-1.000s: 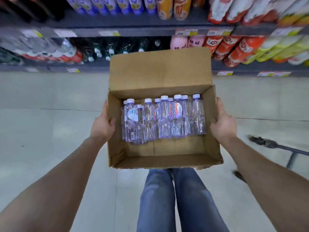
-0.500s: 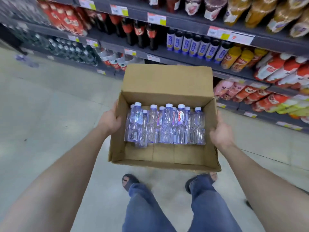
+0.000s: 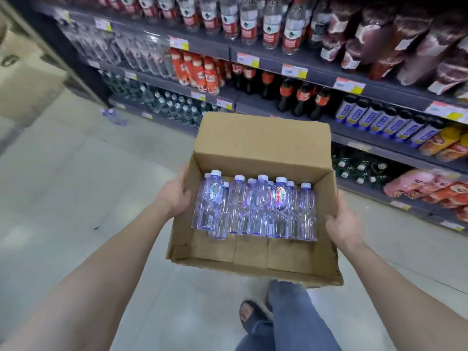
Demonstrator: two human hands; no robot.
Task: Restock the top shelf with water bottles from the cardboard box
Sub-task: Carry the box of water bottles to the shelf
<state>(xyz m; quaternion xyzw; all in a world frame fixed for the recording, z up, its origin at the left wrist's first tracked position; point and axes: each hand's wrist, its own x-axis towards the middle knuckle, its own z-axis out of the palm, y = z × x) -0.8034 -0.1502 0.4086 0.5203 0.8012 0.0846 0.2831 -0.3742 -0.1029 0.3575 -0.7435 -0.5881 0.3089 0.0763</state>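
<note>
I hold an open cardboard box [image 3: 260, 145] in front of me above the floor. My left hand [image 3: 174, 192] grips its left wall and my right hand [image 3: 342, 222] grips its right wall. Several small clear water bottles [image 3: 253, 209] with white caps stand packed in a row in the far half of the box; the near half shows bare cardboard. The far flap stands up. Store shelving [image 3: 298, 59] full of drinks runs along the back and right, with large water bottles [image 3: 249, 19] on the highest visible shelf.
Cola bottles [image 3: 301, 97], orange drinks [image 3: 195, 69] and blue-labelled bottles [image 3: 387, 120] fill the middle shelves, green bottles [image 3: 174, 105] the low one. A pack of bottles [image 3: 114, 116] lies on the pale tiled floor at the shelf's foot. My legs and a sandalled foot [image 3: 249, 315] are below the box.
The view has swung up and left along the aisle, bringing higher shelves into sight. The box stays held in both hands, and my feet have stepped forward.
</note>
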